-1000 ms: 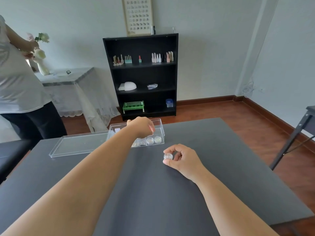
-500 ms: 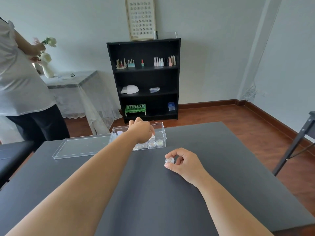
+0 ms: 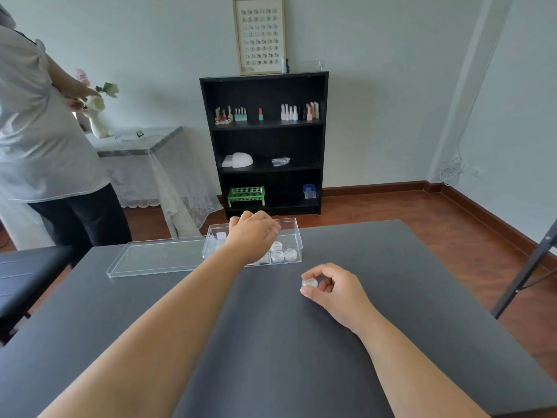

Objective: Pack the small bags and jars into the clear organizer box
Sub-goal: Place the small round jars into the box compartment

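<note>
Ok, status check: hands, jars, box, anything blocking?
Left hand over the open organizer box, grip contents hidden. Right hand pinching one small jar just above the table. Jars already in box; lid beside it. Path clear.

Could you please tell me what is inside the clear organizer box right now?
Small round jars line the near right side of the clear organizer box, with a small white item at far left. The left hand covers the middle.
</note>
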The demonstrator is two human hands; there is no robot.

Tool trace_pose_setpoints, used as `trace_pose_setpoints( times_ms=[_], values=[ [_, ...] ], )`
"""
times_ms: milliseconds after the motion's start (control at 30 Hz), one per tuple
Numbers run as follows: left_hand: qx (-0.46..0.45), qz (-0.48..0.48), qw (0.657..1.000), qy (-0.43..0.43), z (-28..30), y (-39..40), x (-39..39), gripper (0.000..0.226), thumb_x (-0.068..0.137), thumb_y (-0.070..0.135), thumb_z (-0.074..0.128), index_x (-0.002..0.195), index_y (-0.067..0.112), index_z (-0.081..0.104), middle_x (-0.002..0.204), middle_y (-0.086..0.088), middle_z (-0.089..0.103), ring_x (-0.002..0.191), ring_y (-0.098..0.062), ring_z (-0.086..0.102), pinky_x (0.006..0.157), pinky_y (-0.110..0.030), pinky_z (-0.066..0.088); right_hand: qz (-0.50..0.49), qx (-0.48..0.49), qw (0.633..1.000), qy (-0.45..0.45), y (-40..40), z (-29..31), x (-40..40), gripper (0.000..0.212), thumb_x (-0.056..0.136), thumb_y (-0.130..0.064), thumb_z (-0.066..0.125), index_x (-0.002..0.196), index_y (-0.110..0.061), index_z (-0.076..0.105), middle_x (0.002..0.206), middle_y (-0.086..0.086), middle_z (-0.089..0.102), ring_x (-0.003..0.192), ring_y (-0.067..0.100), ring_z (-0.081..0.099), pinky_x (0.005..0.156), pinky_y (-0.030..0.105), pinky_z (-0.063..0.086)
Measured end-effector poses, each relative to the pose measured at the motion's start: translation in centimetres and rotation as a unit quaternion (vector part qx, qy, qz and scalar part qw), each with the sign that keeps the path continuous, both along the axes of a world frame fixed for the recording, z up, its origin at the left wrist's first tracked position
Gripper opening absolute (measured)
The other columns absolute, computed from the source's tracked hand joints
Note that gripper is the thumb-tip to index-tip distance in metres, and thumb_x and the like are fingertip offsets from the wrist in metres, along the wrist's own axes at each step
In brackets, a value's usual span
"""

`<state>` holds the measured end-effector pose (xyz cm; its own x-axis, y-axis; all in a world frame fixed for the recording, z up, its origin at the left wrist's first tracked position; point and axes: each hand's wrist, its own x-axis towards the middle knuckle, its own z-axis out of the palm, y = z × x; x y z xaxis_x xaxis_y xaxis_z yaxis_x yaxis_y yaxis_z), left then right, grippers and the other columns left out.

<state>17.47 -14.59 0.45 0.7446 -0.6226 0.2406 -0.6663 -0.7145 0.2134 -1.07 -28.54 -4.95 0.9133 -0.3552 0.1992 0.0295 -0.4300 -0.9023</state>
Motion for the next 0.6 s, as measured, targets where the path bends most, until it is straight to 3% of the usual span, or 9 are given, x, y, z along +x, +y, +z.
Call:
trace_pose_setpoints(
  times_ms=[100,167,333,500,600],
  values=[
    [-0.145,0.030,0.988,-0.032,-1.9,2.9,-2.1,0.029,0.094,0.037,0.040,0.113,0.038,0.062,0.124,0.015,0.055,0.116,-0.018,0.041,0.092,-0.034,0.022,-0.010,0.007,1.000,0.008,-0.3,0.6,0.3,0.018,0.079,-0.021,0.077,0.088,-0.035,0.072,0.071,-0.009,0.061,0.059,0.000,0.049,0.061,0.009,0.043],
    [-0.194,0.067,0.977,-0.058,-3.8,5.4,-3.8,0.029,0.091,0.038,0.043,0.115,0.038,0.059,0.127,0.013,0.054,0.120,-0.020,0.040,0.095,-0.040,0.027,-0.007,-0.013,1.000,0.007,-0.8,1.6,0.9,0.020,0.080,-0.022,0.074,0.089,-0.039,0.070,0.077,-0.010,0.067,0.062,-0.001,0.053,0.063,0.008,0.045],
    [-0.200,0.160,0.965,-0.053,-6.1,9.8,-5.1,0.034,0.092,0.037,0.055,0.125,0.035,0.051,0.141,0.011,0.045,0.133,-0.022,0.027,0.104,-0.051,0.024,0.003,-0.105,0.994,0.002,-1.7,6.2,4.9,0.022,0.084,-0.023,0.069,0.102,-0.035,0.070,0.101,-0.019,0.067,0.077,-0.001,0.065,0.062,0.012,0.047],
    [-0.176,0.197,0.964,-0.016,-6.5,11.5,-5.0,0.043,0.090,0.032,0.054,0.133,0.033,0.045,0.147,0.009,0.039,0.139,-0.023,0.022,0.109,-0.050,0.019,0.020,-0.256,0.965,0.057,-1.8,7.8,9.8,0.022,0.085,-0.020,0.066,0.105,-0.029,0.070,0.099,-0.010,0.067,0.079,0.008,0.062,0.057,0.018,0.043],
    [-0.157,0.196,0.968,-0.016,-6.5,11.4,-5.1,0.050,0.090,0.033,0.054,0.138,0.032,0.041,0.150,0.008,0.037,0.141,-0.024,0.021,0.111,-0.049,0.017,0.031,-0.352,0.928,0.116,-1.3,7.7,11.8,0.026,0.083,-0.025,0.066,0.108,-0.031,0.067,0.098,-0.006,0.064,0.094,0.016,0.056,0.068,0.027,0.043]
  ],
)
